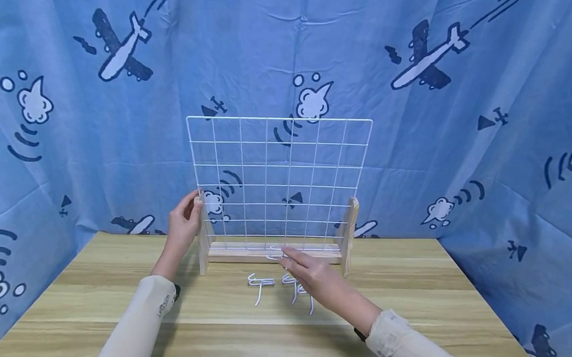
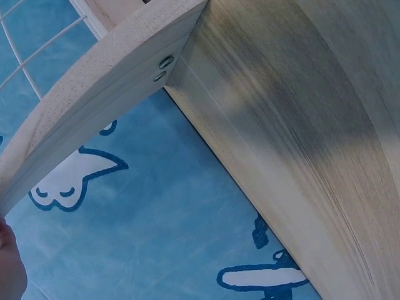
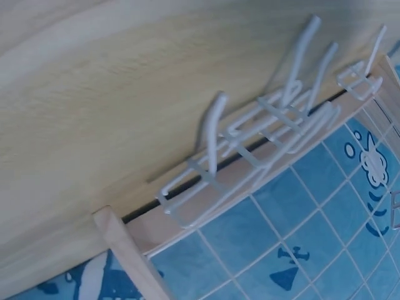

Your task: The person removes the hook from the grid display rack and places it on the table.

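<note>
A white wire grid [image 1: 276, 184] stands upright in a wooden base [image 1: 276, 256] with a wooden post at each end. My left hand [image 1: 184, 220] grips the top of the left post [image 1: 202, 239]; in the left wrist view a fingertip [image 2: 9, 265] touches the post's end [image 2: 81, 94]. Between the fingertips of my right hand [image 1: 316, 278] is a white wire hook [image 1: 274, 253], held in front of the grid's lower edge. Below that hand, several more white wire hooks [image 1: 260, 282] lie on the table, partly hidden by it. In the right wrist view these loose hooks [image 3: 215, 134] show clearly.
The wood-grain table [image 1: 111, 299] reaches back to a blue curtain [image 1: 284, 47] printed with planes and clouds. The right post [image 1: 348, 234] rises beyond my right hand. Two screw heads [image 2: 164, 65] show on the left post's outer side.
</note>
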### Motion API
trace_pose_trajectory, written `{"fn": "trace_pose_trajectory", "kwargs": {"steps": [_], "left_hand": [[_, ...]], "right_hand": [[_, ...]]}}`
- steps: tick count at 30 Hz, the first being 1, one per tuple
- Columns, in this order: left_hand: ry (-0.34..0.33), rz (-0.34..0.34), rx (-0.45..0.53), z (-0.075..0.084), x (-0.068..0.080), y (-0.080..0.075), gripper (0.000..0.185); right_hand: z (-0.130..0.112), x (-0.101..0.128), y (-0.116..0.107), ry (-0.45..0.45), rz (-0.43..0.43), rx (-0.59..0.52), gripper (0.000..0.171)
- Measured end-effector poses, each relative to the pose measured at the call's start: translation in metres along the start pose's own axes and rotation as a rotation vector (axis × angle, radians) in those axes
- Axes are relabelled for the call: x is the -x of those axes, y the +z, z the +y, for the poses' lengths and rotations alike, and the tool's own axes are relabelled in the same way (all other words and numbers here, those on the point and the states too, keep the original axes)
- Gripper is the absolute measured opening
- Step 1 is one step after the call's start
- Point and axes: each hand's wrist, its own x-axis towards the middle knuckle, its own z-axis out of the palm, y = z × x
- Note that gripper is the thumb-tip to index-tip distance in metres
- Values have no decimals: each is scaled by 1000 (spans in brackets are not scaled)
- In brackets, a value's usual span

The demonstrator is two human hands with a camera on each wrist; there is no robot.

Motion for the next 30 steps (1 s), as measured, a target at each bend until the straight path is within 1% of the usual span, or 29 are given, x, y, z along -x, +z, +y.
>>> {"fn": "trace_pose_trajectory", "kwargs": {"steps": [6,12,15,17,21,23,25,30], "left_hand": [[2,-10,12,1,0,0,40],[-13,-12,13,1,0,-1,40],[-18,-14,19,1,1,-1,40],[-18,-17,25,2,1,0,40],[-20,-18,23,2,2,0,41],[-22,-16,19,2,2,0,41],[-20,-12,13,2,1,0,41],[-16,-9,3,1,1,0,41]], "right_hand": [[-1,7,1,-62,-45,67,36],[-3,10,5,-111,-75,41,35],[-3,13,8,-142,-96,48,24],[-3,16,10,-157,-126,53,20],[-4,19,12,-179,-203,96,38],[-5,20,13,-192,-236,130,40],[-5,21,13,-196,-264,151,38],[-8,20,14,-183,-363,145,32]]}}
